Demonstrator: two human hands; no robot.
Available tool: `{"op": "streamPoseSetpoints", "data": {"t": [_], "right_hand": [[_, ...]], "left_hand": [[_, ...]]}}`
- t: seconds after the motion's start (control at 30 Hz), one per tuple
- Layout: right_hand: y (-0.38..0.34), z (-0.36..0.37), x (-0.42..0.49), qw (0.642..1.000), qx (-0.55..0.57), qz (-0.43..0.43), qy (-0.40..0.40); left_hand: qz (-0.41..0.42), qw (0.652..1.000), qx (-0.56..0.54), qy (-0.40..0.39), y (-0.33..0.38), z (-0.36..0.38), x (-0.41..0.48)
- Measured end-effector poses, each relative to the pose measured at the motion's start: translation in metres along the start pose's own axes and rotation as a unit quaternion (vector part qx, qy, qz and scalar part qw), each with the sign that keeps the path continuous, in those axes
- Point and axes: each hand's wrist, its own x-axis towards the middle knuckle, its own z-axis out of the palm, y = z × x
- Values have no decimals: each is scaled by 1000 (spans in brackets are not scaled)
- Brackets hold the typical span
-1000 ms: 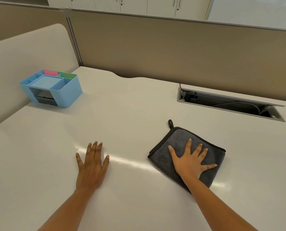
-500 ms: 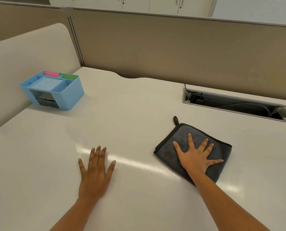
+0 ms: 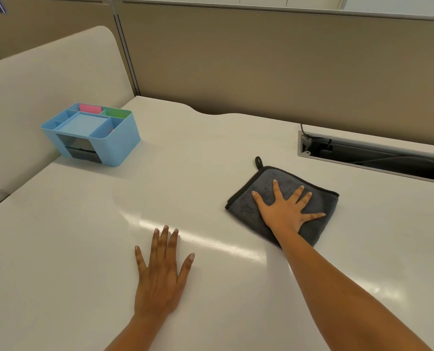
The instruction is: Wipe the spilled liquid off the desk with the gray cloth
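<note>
White tabletop [image 3: 211,153], glossy sheen near centre. Blue organizer [image 3: 119,145] at far left. Gray cloth [image 3: 246,209], folded, lies flat right of centre. Right hand [image 3: 284,214] pressed on cloth, fingers splayed straight. Left hand [image 3: 160,277] flat on bare tabletop, fingers straight, holding nothing.

The white desk [image 3: 211,160] carries a blue organizer [image 3: 91,134] at its far left and a folded gray cloth [image 3: 246,209] lying flat right of centre. The left hand [image 3: 160,277] rests palm-down near the middle. A cable trough [image 3: 378,158] is set into the far right.
</note>
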Motion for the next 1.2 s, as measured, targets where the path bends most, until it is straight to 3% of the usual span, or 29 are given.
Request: {"op": "streamPoseSetpoints", "data": {"t": [0.53,1.2], "right_hand": [[-115,24,17,992,-9,-122,-18],[-110,45,-82,981,-53,-187,-26]], "left_hand": [[11,999,14,-38,5,-8,5],[21,995,-95,-19,1,-13,5]]}}
